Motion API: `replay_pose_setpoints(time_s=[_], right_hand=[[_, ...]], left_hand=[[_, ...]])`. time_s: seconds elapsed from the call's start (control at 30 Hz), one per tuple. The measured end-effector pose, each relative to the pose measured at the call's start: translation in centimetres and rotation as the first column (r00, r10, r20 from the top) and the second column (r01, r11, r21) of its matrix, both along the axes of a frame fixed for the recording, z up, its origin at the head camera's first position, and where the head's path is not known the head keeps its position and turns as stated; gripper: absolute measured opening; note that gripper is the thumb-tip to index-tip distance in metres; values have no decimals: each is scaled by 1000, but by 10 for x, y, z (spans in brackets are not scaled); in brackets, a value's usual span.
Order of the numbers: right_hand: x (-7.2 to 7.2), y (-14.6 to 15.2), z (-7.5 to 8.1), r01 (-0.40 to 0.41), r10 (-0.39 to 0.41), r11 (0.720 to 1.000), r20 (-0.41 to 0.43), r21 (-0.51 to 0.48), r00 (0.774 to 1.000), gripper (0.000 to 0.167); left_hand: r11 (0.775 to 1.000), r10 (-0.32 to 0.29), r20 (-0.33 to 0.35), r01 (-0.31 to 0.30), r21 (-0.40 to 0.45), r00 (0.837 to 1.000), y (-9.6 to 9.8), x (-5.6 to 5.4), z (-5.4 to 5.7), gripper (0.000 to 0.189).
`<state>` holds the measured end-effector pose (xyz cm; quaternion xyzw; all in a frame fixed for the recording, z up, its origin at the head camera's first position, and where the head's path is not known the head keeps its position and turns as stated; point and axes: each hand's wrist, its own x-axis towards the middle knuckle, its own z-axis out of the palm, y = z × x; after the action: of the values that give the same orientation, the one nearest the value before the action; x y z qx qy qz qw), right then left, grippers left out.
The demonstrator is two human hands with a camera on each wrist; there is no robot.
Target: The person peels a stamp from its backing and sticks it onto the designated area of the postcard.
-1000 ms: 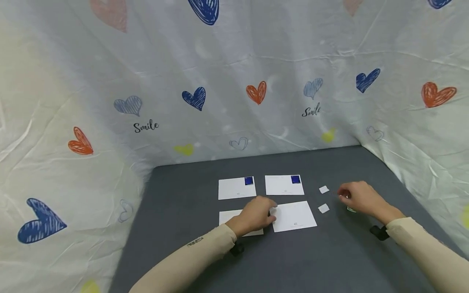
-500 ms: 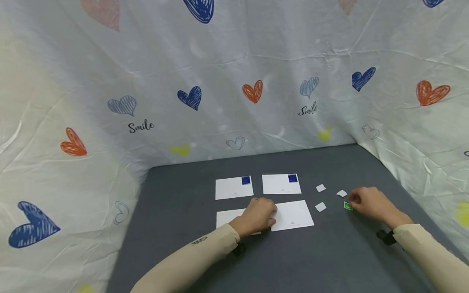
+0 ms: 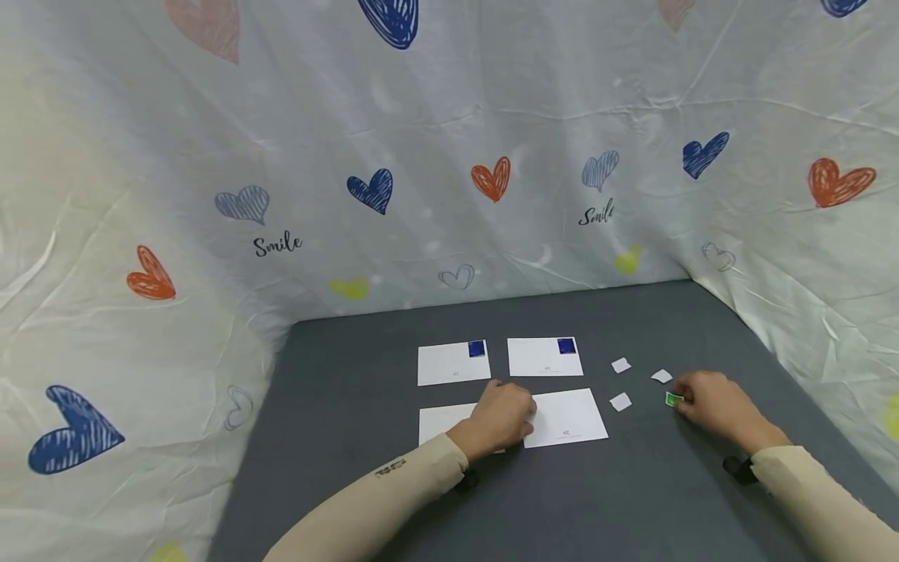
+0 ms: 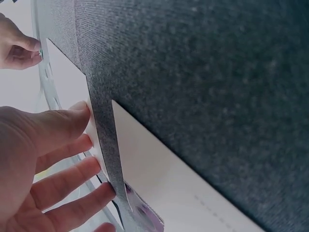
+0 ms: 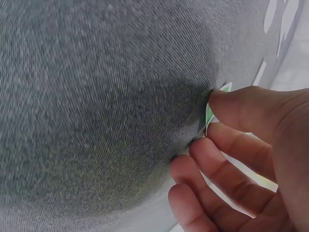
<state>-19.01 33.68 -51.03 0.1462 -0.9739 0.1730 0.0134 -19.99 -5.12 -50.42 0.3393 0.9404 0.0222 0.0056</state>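
My right hand pinches a green stamp with white edges between thumb and forefinger, low over the dark table. My left hand touches the left edge of the front-right white card, thumb and fingertips along that edge in the left wrist view. This card shows only small print. Partly under the left hand in the head view lies the front-left white card; the left wrist view shows a purple stamp on it.
Two white cards, left and right, lie behind, each with a blue stamp at its upper right corner. Small white paper squares lie right of the cards, one nearer the front. A curtain with hearts surrounds the dark table.
My right hand has moved a little right and toward me, uncovering another white square, and now pinches the green stamp. The left hand stays at the front-right card's edge.
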Motion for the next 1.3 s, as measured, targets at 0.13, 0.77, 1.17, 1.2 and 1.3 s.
replay_pose_setpoints(time_s=[0.13, 0.77, 1.17, 1.2, 1.3], right_hand=[[2, -2, -2, 3, -3, 1000, -6, 9, 1000, 9], [3, -6, 1, 68, -69, 997, 9, 31, 998, 13], [2, -7, 1, 66, -66, 998, -6, 18, 998, 12], [2, -7, 1, 67, -67, 998, -5, 17, 998, 12], [2, -6, 1, 74, -74, 997, -1, 13, 997, 12]], left_hand=[[1000, -6, -21, 6, -3, 1000, 1, 0, 0, 9], [1000, 1, -51, -3, -29, 999, 1, 3, -2, 10], [1000, 12, -49, -13, -19, 999, 1, 3, -3, 8], [1000, 13, -47, -14, -19, 999, 1, 3, -3, 9], [1000, 12, -47, -13, -22, 999, 1, 2, -3, 9]])
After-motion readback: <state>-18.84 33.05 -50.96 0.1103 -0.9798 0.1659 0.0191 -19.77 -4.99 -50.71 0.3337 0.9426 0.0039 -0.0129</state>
